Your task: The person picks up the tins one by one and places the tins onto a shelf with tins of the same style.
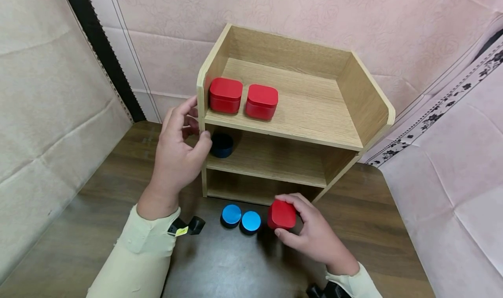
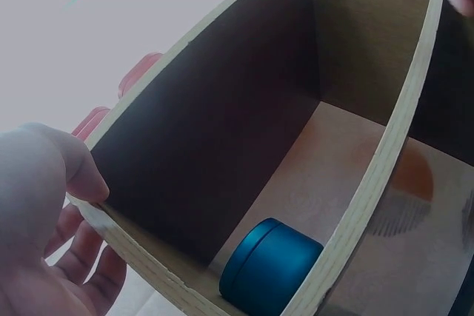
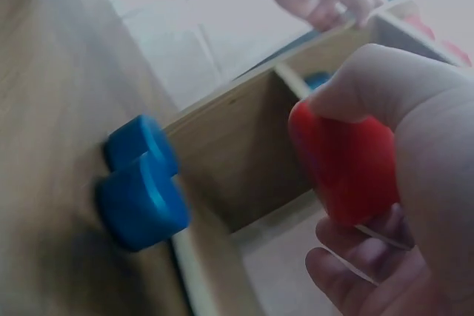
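My right hand [image 1: 310, 228] grips a red rounded square box [image 1: 282, 215] between thumb and fingers, just in front of the wooden shelf [image 1: 291, 134]. In the right wrist view this red box [image 3: 348, 160] appears close up, held in front of the shelf. My left hand [image 1: 178, 147] holds the left side panel of the shelf, its thumb on the front edge and its fingers along the outer face. Two red boxes, a left one [image 1: 225, 95] and a right one [image 1: 261, 102], stand on the top level. A blue round tin [image 2: 270, 268] sits on the middle level near the left hand.
Two blue round tins, a left one [image 1: 231, 215] and a right one [image 1: 250, 222], stand side by side on the dark table [image 1: 220, 267] before the shelf. Pale patterned cloth [image 1: 169, 66] hangs behind and on both sides.
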Available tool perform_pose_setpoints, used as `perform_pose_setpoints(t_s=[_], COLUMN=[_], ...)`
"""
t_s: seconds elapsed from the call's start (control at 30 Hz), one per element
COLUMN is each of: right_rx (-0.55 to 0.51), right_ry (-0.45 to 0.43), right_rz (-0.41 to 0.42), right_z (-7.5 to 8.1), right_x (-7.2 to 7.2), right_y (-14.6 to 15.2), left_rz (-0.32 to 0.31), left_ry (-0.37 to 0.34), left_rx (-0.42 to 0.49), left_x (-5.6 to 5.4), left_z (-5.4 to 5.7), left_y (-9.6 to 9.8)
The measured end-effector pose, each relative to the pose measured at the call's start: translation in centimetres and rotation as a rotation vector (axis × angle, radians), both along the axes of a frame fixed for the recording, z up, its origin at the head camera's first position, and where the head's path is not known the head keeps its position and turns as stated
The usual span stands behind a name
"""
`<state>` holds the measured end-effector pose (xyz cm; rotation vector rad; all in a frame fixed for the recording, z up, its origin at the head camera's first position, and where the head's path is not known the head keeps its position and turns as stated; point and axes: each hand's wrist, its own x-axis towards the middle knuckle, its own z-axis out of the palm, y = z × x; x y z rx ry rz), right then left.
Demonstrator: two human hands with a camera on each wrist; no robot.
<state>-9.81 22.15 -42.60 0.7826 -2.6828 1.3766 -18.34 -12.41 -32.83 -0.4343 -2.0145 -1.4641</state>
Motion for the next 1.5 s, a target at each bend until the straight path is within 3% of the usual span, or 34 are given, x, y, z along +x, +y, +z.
perform_pose_setpoints(t_s=[0.4, 0.83, 1.07, 1.5], right_rx=[0.022, 0.049, 0.049, 0.013], right_ry=[0.127, 0.131, 0.200, 0.208], right_rz=[0.004, 0.017, -0.018, -0.026], right_z=[5.9, 11.4, 14.3, 18.9], right_x=[0.2, 0.0, 0.0, -2.1], right_y=[0.1, 0.0, -0.2, -0.7], left_rz=[-0.010, -0.013, -0.009, -0.011], left_ry=[-0.007, -0.014, -0.019, -0.016], left_rx=[0.001, 0.003, 0.000, 0.001], left_x=[0.0, 0.2, 0.2, 0.1], left_z=[0.0, 0.1, 0.1, 0.1], left_y=[-0.1, -0.1, -0.1, -0.1])
